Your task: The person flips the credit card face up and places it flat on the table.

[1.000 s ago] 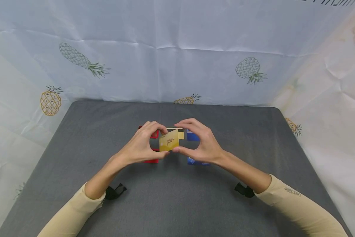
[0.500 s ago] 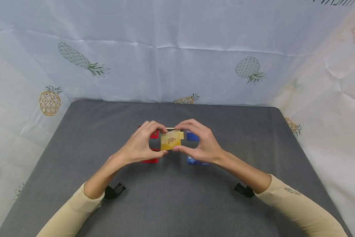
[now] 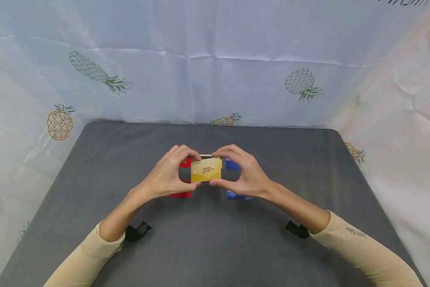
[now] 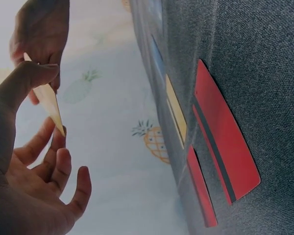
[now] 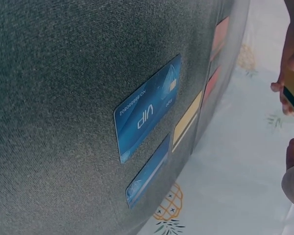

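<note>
Currently the left hand and right hand curl, thumb and fingers parted, pinching a yellow rectangular plastic-looking card by its edges, just below the head view's centre, above the dark grey worktop; light, matched pressure should avoid bending it.

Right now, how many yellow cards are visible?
2: one yellow card held between left hand and right hand, another yellow card on the table between a red card and blue card. Others may be hidden.
</note>
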### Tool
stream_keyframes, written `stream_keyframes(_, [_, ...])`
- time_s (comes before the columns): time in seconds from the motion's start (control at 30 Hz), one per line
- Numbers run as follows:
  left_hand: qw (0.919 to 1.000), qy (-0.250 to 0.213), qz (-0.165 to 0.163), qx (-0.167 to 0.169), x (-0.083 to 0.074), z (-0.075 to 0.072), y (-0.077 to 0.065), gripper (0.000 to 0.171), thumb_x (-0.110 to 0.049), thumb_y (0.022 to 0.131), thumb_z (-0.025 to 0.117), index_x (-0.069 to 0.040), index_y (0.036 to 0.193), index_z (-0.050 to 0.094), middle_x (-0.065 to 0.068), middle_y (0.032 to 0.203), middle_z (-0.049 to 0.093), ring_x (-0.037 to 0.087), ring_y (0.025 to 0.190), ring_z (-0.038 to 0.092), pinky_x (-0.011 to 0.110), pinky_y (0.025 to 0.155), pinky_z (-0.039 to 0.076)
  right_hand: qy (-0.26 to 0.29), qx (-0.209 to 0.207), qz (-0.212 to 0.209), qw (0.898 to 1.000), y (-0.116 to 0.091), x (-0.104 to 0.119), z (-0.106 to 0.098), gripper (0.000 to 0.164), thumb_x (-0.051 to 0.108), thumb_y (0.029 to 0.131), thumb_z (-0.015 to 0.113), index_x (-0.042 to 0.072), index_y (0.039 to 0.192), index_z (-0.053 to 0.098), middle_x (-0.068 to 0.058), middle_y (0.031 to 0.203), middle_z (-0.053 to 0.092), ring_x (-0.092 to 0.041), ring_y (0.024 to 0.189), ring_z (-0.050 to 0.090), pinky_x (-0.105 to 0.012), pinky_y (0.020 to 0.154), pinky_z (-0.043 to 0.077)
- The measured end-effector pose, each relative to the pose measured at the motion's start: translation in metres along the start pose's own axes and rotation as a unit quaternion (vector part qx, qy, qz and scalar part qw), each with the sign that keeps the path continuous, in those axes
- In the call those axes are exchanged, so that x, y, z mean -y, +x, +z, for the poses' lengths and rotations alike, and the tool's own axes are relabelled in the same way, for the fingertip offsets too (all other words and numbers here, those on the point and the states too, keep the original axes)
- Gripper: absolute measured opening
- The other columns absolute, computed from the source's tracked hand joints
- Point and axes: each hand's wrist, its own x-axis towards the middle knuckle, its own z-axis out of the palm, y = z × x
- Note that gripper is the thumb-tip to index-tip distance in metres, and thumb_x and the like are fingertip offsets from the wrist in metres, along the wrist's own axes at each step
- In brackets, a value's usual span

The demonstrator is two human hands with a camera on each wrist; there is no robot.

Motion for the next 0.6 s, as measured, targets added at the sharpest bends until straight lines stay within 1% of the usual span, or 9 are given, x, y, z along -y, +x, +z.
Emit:
stream_keyframes(0.2, [1.0000, 0.009, -0.003, 0.001, 0.0019, -0.0013, -0.0011, 0.060, -0.023, 0.076, 0.096, -0.011, 0.126, 0.066, 0.004, 0.122, 0.069, 0.029, 0.110, 0.058, 0.047, 0.094, 0.050, 0.006, -0.010, -0.006, 1.000, -0.0013, -0.0012, 0.0011, 0.060, 0.018, 0.076, 0.099, 0.004, 0.129, 0.073, -0.010, 0.126, 0.072, -0.024, 0.118, 0.073, -0.050, 0.102, 0.061])
stream_keyframes(0.37, [0.9998, 0.015, -0.009, 0.000, 0.0041, -0.0031, -0.0029, 0.059, -0.022, 0.076, 0.096, -0.011, 0.126, 0.067, 0.004, 0.121, 0.070, 0.029, 0.111, 0.058, 0.048, 0.095, 0.050, 0.005, -0.012, -0.006, 1.000, -0.0016, -0.0011, 0.0005, 0.061, 0.017, 0.075, 0.100, 0.004, 0.129, 0.073, -0.010, 0.126, 0.072, -0.024, 0.117, 0.073, -0.052, 0.101, 0.061])
stream_keyframes(0.6, [0.9997, 0.013, -0.019, 0.005, 0.0036, -0.0064, -0.0034, 0.057, -0.022, 0.076, 0.096, -0.011, 0.124, 0.067, 0.004, 0.120, 0.069, 0.029, 0.111, 0.059, 0.048, 0.095, 0.049, -0.006, -0.001, 0.002, 1.000, -0.0008, 0.0001, -0.0033, 0.067, 0.020, 0.075, 0.100, 0.003, 0.132, 0.071, -0.010, 0.129, 0.071, -0.024, 0.121, 0.072, -0.048, 0.105, 0.060])
